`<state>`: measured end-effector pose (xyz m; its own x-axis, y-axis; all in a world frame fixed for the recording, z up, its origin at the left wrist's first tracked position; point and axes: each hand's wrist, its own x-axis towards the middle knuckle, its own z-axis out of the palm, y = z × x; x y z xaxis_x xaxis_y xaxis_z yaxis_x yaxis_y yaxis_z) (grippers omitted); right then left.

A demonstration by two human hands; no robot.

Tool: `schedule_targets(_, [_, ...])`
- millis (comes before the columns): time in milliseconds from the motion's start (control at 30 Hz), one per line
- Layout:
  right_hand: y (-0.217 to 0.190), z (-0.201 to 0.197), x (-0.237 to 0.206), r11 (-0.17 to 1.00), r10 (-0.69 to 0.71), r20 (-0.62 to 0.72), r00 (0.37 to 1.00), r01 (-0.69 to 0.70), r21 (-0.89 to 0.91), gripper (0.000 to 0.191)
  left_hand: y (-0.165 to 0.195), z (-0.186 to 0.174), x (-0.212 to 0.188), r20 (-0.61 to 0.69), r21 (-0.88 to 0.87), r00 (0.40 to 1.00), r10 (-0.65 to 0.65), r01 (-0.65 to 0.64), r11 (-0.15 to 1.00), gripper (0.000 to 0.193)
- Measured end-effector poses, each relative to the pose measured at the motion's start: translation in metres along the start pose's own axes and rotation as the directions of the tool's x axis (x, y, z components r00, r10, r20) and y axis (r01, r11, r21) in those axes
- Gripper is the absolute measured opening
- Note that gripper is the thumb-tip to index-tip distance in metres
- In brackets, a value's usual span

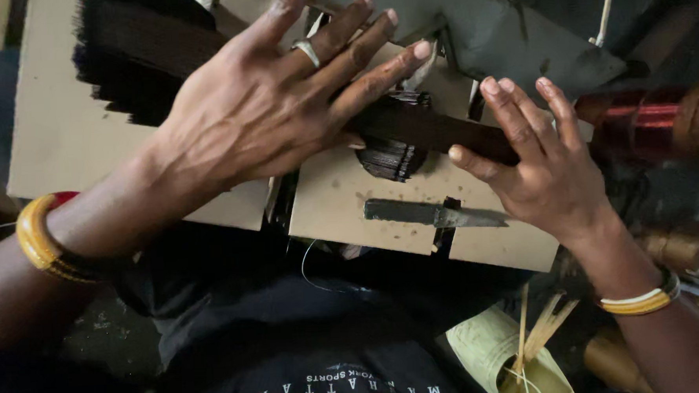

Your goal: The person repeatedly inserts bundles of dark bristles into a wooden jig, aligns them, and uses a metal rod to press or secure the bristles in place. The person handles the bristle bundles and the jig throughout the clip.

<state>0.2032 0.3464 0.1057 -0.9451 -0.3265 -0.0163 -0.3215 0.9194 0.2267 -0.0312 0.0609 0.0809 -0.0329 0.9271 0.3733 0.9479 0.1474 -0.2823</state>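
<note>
Board (64,130): pale, flat, lying across the person's lap, with a second pale panel (350,204) butted against its near right edge. Dark cloth below, covering the lap.

Dark stick heap (135,52): spread over the far left of the board, ends ragged.

Left hand (283,105): palm down, fingers spread flat and extended, pressing on the bundle (433,130) of dark sticks. Ring on one finger. Yellow bangle (41,241) at the wrist.

Right hand (541,164): fingers straight, not curled, set against the right end of the bundle; thumb under its near edge. The hand steadies it rather than clasps it. Pale and yellow bangle (645,300) at the wrist.

Bundle: long, dark brown, lying on the right panel between both hands, running left to right and slightly toward the viewer. A shorter stack of stick ends shows beneath it.

Blade (433,214): flat grey metal, lying on the panel just near of the bundle, apart from both hands.

Red spool (652,116): far right, beyond the right hand.

Thin pale sticks (540,333): lower right, resting on yellowish paper.
</note>
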Motion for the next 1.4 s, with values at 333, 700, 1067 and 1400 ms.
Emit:
schedule_targets(333, [-0.004, 0.002, 0.008, 0.991, 0.011, -0.02, 1.0, -0.013, -0.132, 0.068, -0.005, 0.004, 0.0, -0.083, 0.303, 0.992, 0.09, -0.061, 0.951, 0.073])
schedule_targets(700, [0.048, -0.008, 0.065, 0.87, 0.384, -0.15, 0.911, -0.302, 0.389, 0.067, -0.025, 0.036, 0.091, -0.012, -0.288, 0.984, -0.176, 0.165, 0.943, 0.098])
schedule_targets(1067, [0.046, 0.031, 0.107, 0.885, 0.447, -0.23, 0.864, -0.39, 0.255, 0.066, -0.023, 0.077, 0.112, 0.203, -0.322, 0.957, -0.205, 0.263, 0.909, 0.083])
schedule_targets(1400, [0.055, 0.022, 0.109, 0.86, 0.434, -0.218, 0.874, -0.331, 0.388, 0.061, -0.026, 0.085, 0.111, 0.122, -0.378, 0.968, -0.221, 0.251, 0.891, 0.079])
